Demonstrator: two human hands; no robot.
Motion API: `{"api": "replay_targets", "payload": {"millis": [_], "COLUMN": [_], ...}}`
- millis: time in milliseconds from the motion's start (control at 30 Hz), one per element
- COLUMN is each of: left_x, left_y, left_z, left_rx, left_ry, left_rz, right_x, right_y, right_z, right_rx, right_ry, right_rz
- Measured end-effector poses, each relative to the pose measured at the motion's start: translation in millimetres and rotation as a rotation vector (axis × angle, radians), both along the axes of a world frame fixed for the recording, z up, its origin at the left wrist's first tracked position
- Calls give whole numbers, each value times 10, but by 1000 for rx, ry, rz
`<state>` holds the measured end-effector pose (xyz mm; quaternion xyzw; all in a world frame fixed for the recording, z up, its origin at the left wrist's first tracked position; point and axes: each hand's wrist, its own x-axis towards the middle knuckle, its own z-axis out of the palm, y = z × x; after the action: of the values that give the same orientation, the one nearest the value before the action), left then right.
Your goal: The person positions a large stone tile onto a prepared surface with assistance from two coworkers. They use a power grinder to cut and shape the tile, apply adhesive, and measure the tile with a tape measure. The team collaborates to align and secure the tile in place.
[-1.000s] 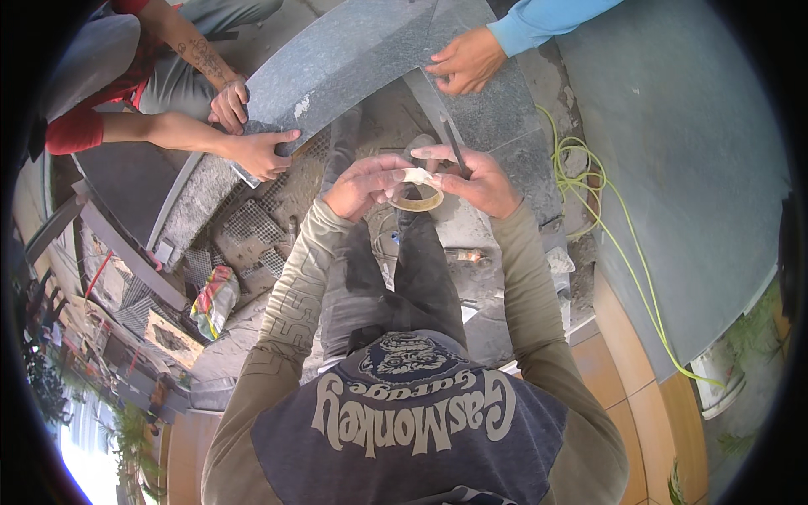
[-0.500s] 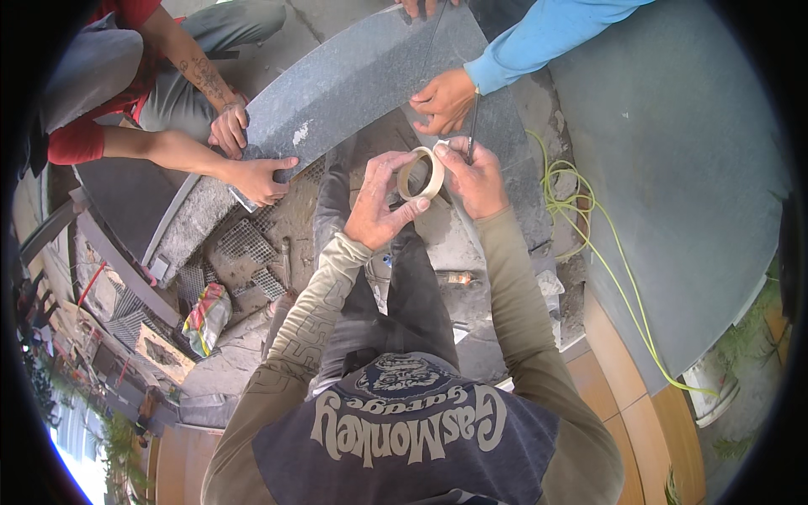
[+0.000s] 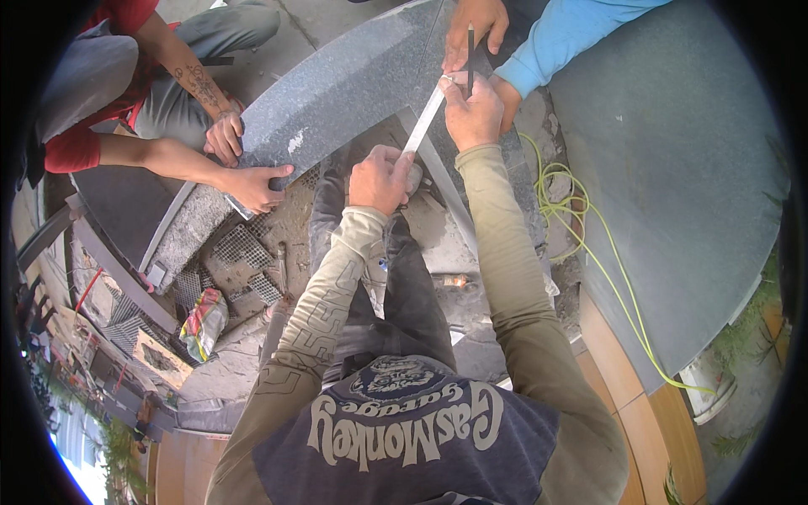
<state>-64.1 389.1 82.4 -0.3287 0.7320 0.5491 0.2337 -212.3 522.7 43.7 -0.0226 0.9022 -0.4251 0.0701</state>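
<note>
A strip of pale masking tape (image 3: 427, 118) is stretched tight between my hands. My left hand (image 3: 379, 181) is closed round the tape roll, which my fingers mostly hide. Farther off and to the right, my right hand (image 3: 473, 116) pinches the strip's free end and also keeps a dark pencil (image 3: 470, 59) pointing away from me. It is beside the near edge of a grey curved stone slab (image 3: 353, 76). The blue-sleeved co-worker's hands (image 3: 477, 29) are right by it, one beyond and one partly behind it.
At the left, a red-sleeved co-worker's hands (image 3: 257, 185) grip the slab's end. A yellow-green cord (image 3: 602, 227) lies coiled beside a large grey slab (image 3: 673, 185). Black plastic grids (image 3: 238, 246), a colourful bag (image 3: 204, 324) and an orange-tipped object (image 3: 454, 279) lie on the rough ground.
My right hand has moved up and away, drawing out a strip of tape, while my left hand has shifted slightly nearer. The blue-sleeved person's hands have moved to the right.
</note>
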Motion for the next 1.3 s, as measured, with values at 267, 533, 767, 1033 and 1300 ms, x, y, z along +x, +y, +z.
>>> {"api": "replay_targets", "payload": {"millis": [267, 533, 767, 1033, 1300], "left_x": [-94, -195, -371, -337, -378], "left_y": [292, 250, 180, 117, 137], "left_z": [-354, -507, -587, -750, -737], "left_rx": [30, -76, 253, 270, 261], "left_ry": [290, 108, -106, -72, -78], "left_rz": [180, 221, 447, 484, 474], "right_x": [-437, -652, -776, -793, -793], "right_y": [-19, -241, -282, -275, -342], "right_z": [-657, -795, -861, -842, -776], "right_rx": [-10, 31, 69, 137, 70], "right_ry": [197, 210, 282, 286, 296], "right_rz": [-9, 25, -44, -1, -40]}}
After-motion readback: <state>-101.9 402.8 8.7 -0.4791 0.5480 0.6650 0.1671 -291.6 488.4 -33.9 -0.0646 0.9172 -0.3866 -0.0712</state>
